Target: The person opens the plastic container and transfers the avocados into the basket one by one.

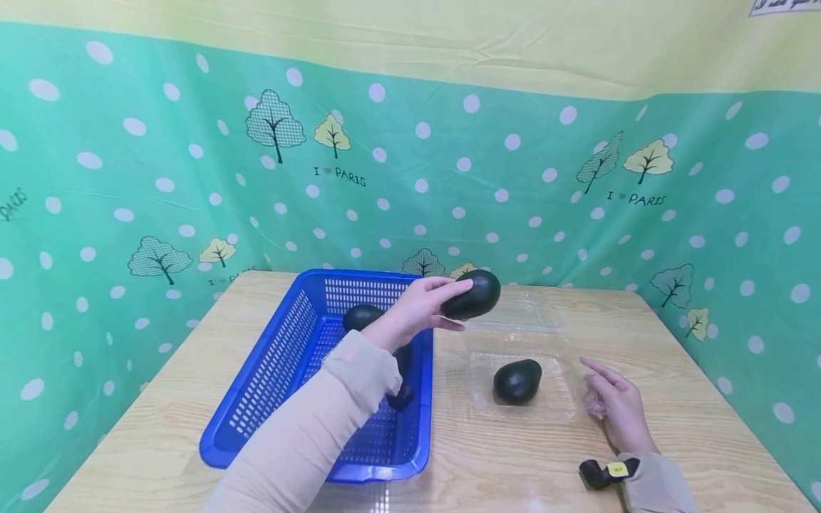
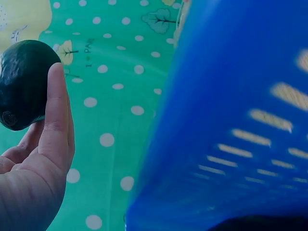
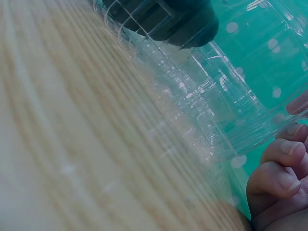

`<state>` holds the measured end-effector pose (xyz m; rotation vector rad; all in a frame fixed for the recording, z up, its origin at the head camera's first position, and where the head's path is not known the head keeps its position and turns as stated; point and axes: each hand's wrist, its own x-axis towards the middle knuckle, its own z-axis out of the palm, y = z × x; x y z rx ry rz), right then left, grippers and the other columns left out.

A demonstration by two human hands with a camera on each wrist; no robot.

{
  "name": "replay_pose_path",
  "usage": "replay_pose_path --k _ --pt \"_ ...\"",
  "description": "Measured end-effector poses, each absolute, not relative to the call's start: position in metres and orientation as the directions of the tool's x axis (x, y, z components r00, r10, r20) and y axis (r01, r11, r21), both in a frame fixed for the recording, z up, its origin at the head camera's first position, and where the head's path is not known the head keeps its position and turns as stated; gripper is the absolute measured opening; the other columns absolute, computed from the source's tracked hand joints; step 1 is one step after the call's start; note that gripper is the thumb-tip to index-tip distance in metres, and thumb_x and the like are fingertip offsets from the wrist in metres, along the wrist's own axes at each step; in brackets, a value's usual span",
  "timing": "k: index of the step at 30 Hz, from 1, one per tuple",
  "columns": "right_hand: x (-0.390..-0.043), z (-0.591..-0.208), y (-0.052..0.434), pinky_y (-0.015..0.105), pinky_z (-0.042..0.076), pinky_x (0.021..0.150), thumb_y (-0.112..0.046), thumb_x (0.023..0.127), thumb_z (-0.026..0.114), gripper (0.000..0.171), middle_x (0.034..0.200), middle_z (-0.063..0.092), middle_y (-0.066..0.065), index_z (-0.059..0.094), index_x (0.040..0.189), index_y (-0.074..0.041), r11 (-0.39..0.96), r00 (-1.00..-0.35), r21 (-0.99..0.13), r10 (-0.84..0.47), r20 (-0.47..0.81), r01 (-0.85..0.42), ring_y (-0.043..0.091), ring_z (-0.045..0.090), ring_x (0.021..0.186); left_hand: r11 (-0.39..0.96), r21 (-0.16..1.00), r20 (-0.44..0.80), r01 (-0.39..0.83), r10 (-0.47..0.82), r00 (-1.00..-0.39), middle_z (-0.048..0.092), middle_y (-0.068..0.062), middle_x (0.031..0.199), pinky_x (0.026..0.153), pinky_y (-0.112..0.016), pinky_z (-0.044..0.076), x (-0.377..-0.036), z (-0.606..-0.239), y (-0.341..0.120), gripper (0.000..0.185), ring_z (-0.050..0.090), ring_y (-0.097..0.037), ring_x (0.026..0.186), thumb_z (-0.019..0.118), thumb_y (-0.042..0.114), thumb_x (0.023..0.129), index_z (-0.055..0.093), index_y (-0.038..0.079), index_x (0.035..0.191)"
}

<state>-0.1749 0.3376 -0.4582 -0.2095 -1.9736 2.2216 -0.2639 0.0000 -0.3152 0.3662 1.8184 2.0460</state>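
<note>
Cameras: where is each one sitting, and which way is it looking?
Head: on the person's head, looking forward and down at the table, blue basket and clear tray; both hands and sleeves show.
Left wrist: on the left wrist, looking past the left hand holding an avocado, beside the basket wall.
Right wrist: on the right wrist, low over the table, facing the tray; right hand fingers show.
Shared: head and left wrist both see the held avocado; head and right wrist both see the tray.
</note>
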Motion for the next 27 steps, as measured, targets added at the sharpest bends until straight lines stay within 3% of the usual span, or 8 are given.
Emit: replay_pose_path --k 7,27 --pt "-0.175 -0.458 0.337 0.016 0.035 0.042 -0.004 0.098 0.055 0.035 0.057 0.048 -0.01 0.072 0.107 -0.033 -0.12 -0.977 -0.992 0.215 0.006 -0.033 0.001 0.042 0.047 -0.057 0.992 -0.08 -0.115 0.428 -0.9 0.061 -0.022 0.124 0.077 -0.043 0.061 -0.266 -0.321 -0.013 0.049 0.071 -0.022 0.086 0.065 0.027 0.095 0.054 -0.001 0.134" --pt "-0.175 -0.458 0.337 0.015 0.035 0.043 -0.005 0.098 0.056 0.033 0.057 0.047 -0.011 0.072 0.107 -0.032 -0.124 -0.977 -0.992 0.214 0.008 -0.036 0.0 0.042 0.047 0.033 0.994 -0.113 -0.108 0.402 -0.909 0.056 -0.023 0.134 0.079 -0.041 0.06 -0.271 -0.334 -0.049 0.052 0.069 -0.028 0.102 0.067 0.027 0.094 0.051 -0.001 0.135"
